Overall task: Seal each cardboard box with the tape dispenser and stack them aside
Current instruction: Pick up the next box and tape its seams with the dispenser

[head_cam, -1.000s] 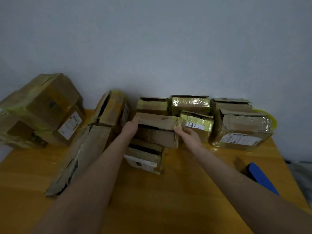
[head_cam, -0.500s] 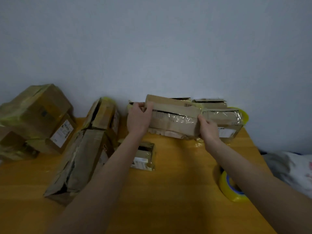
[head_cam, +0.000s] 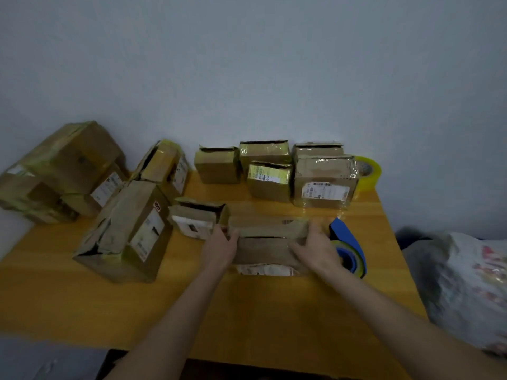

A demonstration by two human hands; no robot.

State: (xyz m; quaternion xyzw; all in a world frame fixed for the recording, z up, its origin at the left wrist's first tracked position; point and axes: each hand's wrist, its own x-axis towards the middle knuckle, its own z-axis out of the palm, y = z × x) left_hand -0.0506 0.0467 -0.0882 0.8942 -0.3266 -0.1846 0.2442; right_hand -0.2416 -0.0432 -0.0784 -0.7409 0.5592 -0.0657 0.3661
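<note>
— Where is the box they are working on?

— In the middle of the wooden table (head_cam: 274, 319), close to the person. The flat box (head_cam: 267, 244) sits on the wood and both hands grasp it. The left hand (head_cam: 219, 249) is curled round its left end. The right hand (head_cam: 315, 249) is clasped over its right end.

— What could go wrong?

— The top shows a dark slit, so I think it is not closed yet. The card looks soft and crinkly. If they squeeze hard, the sides may cave in, and then the flaps won't meet and the tape would go on crooked. Also, the tape dispenser (head_cam: 349, 242) (blue, with a yellow roll in it) lies just beside the right hand. A bump from the wrist could push it toward the table's right edge.

— And the other boxes?

— A small open box (head_cam: 197, 219) stands just left of the flat one, with its mouth gaping. Next to it is a big squashed box (head_cam: 123, 234), bent and torn, which may flop over if it is nudged. Farther back, a row of boxes (head_cam: 270, 182) stands by the wall. They are brown card with shiny tape patches and white labels. On the far left is a pile of boxes (head_cam: 68, 171), tilted and wrapped in yellowish tape, and it might slide if more go on top. A spare tape roll (head_cam: 369, 171) peeks out behind the rightmost box.
</note>
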